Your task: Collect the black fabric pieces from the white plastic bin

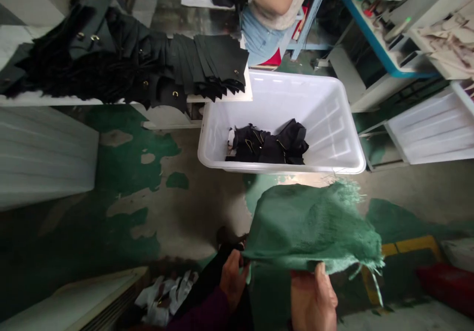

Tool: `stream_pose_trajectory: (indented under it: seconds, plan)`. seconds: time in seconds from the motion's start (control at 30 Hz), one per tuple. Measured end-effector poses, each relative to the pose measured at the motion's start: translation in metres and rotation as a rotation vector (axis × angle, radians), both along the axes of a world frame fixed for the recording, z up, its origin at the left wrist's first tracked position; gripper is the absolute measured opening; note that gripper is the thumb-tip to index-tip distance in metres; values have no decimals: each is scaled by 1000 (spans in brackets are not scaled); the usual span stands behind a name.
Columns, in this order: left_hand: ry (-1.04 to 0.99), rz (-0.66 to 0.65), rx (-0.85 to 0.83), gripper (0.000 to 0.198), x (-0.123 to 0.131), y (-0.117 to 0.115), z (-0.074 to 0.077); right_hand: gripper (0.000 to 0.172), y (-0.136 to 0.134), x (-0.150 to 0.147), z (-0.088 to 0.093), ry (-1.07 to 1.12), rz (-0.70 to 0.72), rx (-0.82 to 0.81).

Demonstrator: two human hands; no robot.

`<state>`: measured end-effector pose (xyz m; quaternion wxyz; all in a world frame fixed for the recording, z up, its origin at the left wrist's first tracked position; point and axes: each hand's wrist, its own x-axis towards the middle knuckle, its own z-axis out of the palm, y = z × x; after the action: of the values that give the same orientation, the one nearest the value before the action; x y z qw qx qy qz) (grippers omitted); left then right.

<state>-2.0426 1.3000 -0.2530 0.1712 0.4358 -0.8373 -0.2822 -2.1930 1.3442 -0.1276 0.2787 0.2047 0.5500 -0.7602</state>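
Worn green paint covers the floor (pixel 140 173) under you. You hold a green cloth (pixel 311 227) near you, just in front of a white bin (pixel 333 99). Your left hand (pixel 232 279) pinches its near edge, fingers closed. Your right hand (pixel 313 299) grips the edge too, thumb on top. A few black pieces (pixel 268 144) lie in the bin. Many more sit stacked in a pile (pixel 148 69) on the far left table, so most work looks left.

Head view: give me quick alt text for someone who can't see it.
Both hands, left hand and right hand, grip the near edge of a frayed green woven sack above a worn green floor. Beyond it, a white plastic bin holds a few black fabric pieces; more black pieces are stacked on a table to the left.
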Motion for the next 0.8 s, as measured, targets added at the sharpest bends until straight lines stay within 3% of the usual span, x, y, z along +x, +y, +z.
stream_pose_trajectory:
  seconds: [0.07, 0.2, 0.37, 0.47, 0.6, 0.7, 0.8]
  plan:
    - [13, 68, -75, 12, -3, -26, -26, 32, -13, -1, -10, -10, -36, -21]
    - [-18, 90, -170, 14, 13, -101, -68, 14, -41, -20, -42, -5, -80, -60]
    - [-151, -60, -233, 13, 40, -207, -91, 10, -93, -40, -94, -74, -69, -184]
    - [-227, 2, -296, 13, 51, -262, -87, 11, -123, -40, -115, -110, -18, -241]
    - [-240, 26, -374, 28, 73, -307, -61, 18, -145, -33, -124, -148, 99, -294]
    - [-220, -110, -457, 29, 107, -309, -40, 16, -141, -23, -134, -165, 161, -293]
    - [-233, -269, -492, 34, 154, -283, -41, 13, -119, -9, -159, -207, 246, -232]
